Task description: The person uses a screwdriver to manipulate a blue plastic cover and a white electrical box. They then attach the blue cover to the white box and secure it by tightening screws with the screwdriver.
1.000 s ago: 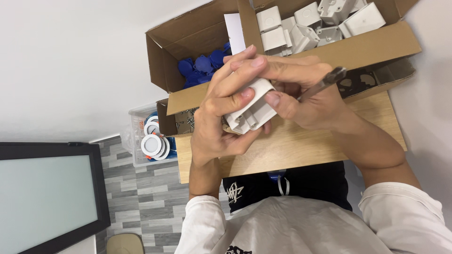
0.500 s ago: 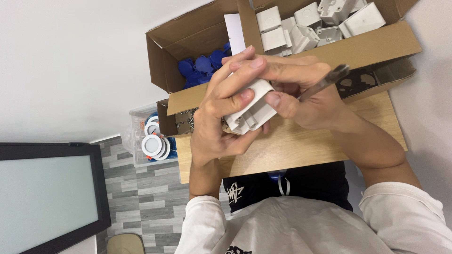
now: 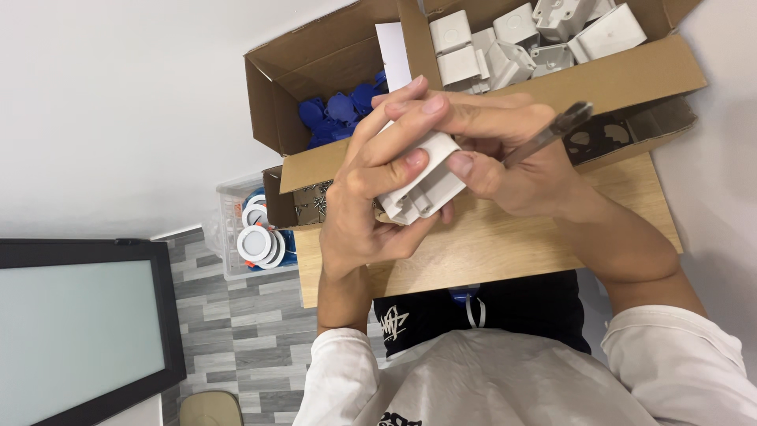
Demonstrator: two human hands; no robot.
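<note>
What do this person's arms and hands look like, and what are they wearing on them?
Both hands, left hand and right hand, are bare: no gloves, rings or watch show. White long sleeves are pushed up, leaving the forearms bare. The shirt carries a dark printed mark.

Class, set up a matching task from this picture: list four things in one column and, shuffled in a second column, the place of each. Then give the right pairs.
Things:
1. white plastic box
2. blue parts
3. round white fittings
4. dark tool

Places:
A. clear tub beside the table
B. right hand
C. left-hand cardboard box
D. gripped by the left hand

Pairs: 1-D, 2-C, 3-A, 4-B
</note>
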